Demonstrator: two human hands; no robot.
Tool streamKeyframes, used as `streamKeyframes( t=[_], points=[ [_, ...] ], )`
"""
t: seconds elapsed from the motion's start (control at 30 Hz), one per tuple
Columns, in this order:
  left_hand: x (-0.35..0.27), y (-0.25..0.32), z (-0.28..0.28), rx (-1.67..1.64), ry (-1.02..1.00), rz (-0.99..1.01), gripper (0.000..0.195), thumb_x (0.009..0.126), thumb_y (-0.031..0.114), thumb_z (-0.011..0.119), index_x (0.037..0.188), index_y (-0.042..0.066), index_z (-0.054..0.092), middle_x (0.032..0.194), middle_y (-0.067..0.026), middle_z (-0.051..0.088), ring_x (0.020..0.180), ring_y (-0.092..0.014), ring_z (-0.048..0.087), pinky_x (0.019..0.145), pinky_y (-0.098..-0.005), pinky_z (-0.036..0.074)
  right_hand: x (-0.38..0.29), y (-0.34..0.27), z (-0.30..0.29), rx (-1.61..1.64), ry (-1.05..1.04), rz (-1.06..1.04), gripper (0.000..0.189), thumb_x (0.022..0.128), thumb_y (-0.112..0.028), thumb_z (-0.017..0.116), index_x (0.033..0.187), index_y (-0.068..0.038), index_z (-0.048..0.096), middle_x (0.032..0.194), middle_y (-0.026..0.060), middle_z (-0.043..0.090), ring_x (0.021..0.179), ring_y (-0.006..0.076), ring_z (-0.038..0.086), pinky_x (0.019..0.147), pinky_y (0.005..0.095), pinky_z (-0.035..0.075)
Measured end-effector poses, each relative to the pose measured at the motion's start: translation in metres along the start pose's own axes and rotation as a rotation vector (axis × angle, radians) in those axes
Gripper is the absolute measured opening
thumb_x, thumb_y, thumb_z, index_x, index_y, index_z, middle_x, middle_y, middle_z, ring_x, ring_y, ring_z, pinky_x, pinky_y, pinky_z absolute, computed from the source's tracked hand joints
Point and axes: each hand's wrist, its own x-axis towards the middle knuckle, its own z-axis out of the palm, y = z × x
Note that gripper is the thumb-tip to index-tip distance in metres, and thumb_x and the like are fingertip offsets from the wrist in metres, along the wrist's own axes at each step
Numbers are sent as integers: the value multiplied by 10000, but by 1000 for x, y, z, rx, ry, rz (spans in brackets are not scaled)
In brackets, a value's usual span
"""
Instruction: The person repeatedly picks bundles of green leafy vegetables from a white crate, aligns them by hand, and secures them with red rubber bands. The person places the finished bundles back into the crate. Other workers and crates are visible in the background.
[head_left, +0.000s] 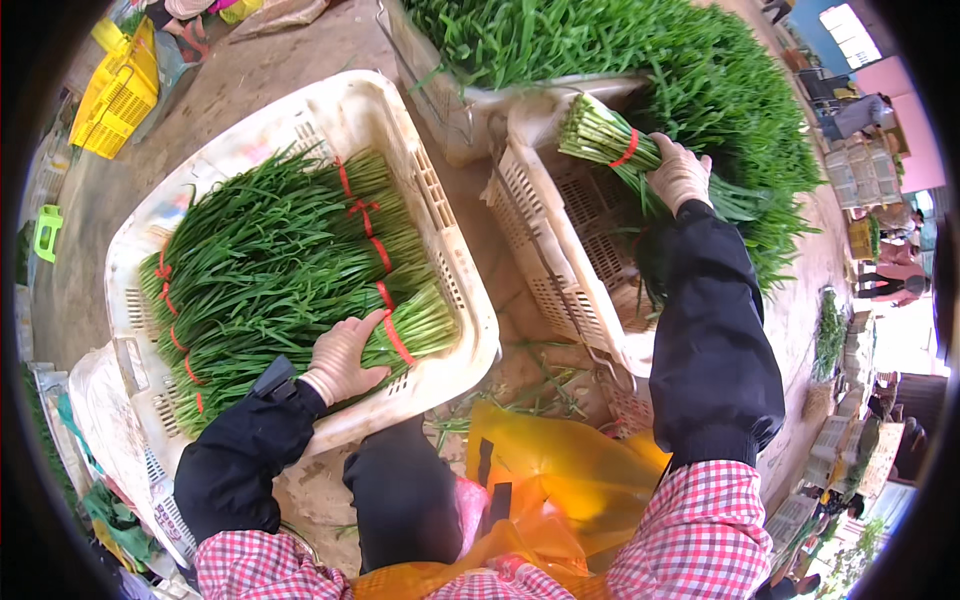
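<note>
My gloved left hand is on the nearest bundle of green chives in the white plastic crate. Its thumb and forefinger lie either side of the stems, beside a red tie. Several more tied bundles fill that crate, side by side, with pale stem ends at opposite sides. In my gloved right hand is another bundle of chives, bound with a red band, cut ends pointing up and left. It hangs over a second crate, its leaves trailing down to the right.
Loose chives are heaped high in crates beyond the right-hand crate. Between the crates, cut leaves litter the floor. An orange plastic apron covers my lap. A yellow basket and a green stool stand left; people are far right.
</note>
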Motion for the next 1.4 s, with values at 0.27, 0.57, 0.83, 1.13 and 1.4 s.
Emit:
streamKeyframes(
  t=[0.27,0.57,0.83,1.13,1.4],
  points=[
    [-9,39,-76,318,-194,47,941,763,594,727,1511,117,413,1331,-232,593,1279,-397,547,1017,-471,486,-141,17,-146,588,427,-156,714,669,-90,818,1344,-192,611,1111,160,720,1048,300,678,959,373,501],
    [-85,196,-184,-573,255,793,1164,836,584,760,1606,-26,136,1643,-278,227,1547,-331,194,1253,-395,189,-337,-46,-198,1578,336,-144,685,746,96,739,1385,-59,547,1198,32,672,1072,142,630,942,289,520],
    [-97,255,-110,-1192,-88,773,1018,796,538,835,1533,13,368,1404,-61,557,1267,-152,518,1070,-300,409,-449,-79,-153,1860,249,-20,702,781,17,768,1420,-19,478,1201,46,660,1057,138,631,928,285,517],
    [-96,267,-54,-1584,-435,632,732,853,443,798,1379,8,535,1273,-108,670,1117,-204,671,995,-352,532,-499,-3,-149,2032,274,-74,967,700,-159,942,1503,-7,424,1411,137,537,1208,200,566,992,287,493],
    [-99,283,-37,-1471,-389,584,487,870,419,772,1181,86,600,1120,-10,667,1005,-139,644,935,-311,523,-458,15,-190,1019,826,-357,771,646,-105,898,1352,-116,589,1418,161,561,1306,370,526,1131,435,413]
  ],
)
